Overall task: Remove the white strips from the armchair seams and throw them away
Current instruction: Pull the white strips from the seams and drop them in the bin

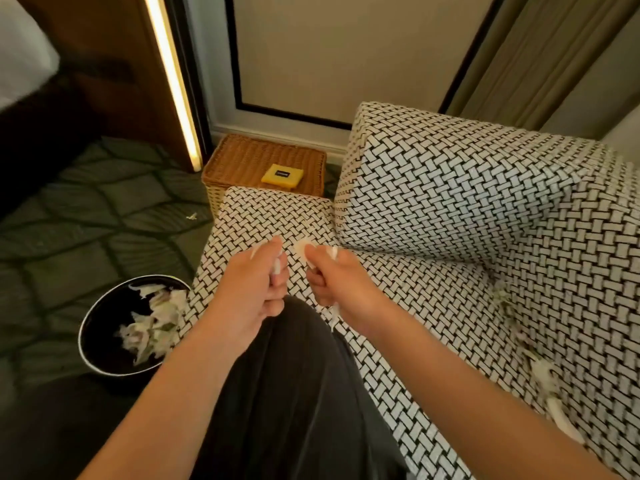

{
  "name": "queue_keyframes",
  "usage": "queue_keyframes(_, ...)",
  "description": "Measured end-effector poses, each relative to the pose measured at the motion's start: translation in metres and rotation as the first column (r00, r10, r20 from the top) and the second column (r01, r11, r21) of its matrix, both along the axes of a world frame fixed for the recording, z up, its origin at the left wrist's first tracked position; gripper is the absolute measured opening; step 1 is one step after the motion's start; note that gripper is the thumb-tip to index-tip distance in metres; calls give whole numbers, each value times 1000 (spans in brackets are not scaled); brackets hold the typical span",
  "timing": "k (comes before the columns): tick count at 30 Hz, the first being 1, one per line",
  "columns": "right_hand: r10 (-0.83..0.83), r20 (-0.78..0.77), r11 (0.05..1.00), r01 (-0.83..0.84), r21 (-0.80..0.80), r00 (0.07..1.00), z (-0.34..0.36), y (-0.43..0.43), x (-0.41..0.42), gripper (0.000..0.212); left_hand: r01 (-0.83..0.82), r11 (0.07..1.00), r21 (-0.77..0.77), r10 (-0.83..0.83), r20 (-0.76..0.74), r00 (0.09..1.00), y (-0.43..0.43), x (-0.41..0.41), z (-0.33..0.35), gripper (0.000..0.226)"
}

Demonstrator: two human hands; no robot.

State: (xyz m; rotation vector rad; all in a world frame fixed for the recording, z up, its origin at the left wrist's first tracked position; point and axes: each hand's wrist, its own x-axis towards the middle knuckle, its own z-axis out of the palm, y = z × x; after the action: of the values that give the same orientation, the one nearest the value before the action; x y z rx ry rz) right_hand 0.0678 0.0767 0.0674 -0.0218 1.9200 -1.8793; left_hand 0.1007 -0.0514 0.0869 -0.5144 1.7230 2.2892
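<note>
Both hands are held just above the armchair (450, 188) seat, near each other but apart. The left hand (258, 278) is curled round a white strip (277, 268). The right hand (334, 277) is fisted on another strip (300, 248), whose tail hangs below the wrist. More white strips (545, 375) lie along the seam at the right. On the floor, left of the seat, a black bin (104, 341) holds white scraps (152, 313).
</note>
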Motion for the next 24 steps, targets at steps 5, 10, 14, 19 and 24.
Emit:
queue_keyframes(5, 239, -3, 963, -237, 125, 971, 16, -78, -14, 30, -117, 988, -101, 117, -1, 993, -79, 1, -9, 38)
queue_keyframes(10, 244, 47, 943, -248, 221, 969, -6, -154, -23, 28, -249, 949, -194, 273, 109, 956, -150, -15, -51, 39)
queue_keyframes(14, 201, 157, 941, -235, 243, 967, -47, -208, -34, 22, -401, 892, -210, 439, 191, 878, -200, -26, -93, 40)
queue_keyframes(19, 203, 213, 900, -268, 344, 956, -103, -258, -54, 27, -252, 788, -562, 461, 268, 846, -243, -27, -155, 33)
queue_keyframes(24, 181, 307, 868, -298, 398, 935, -147, -285, -68, 26, -163, 750, -641, 383, 220, 897, -267, -43, -185, 41)
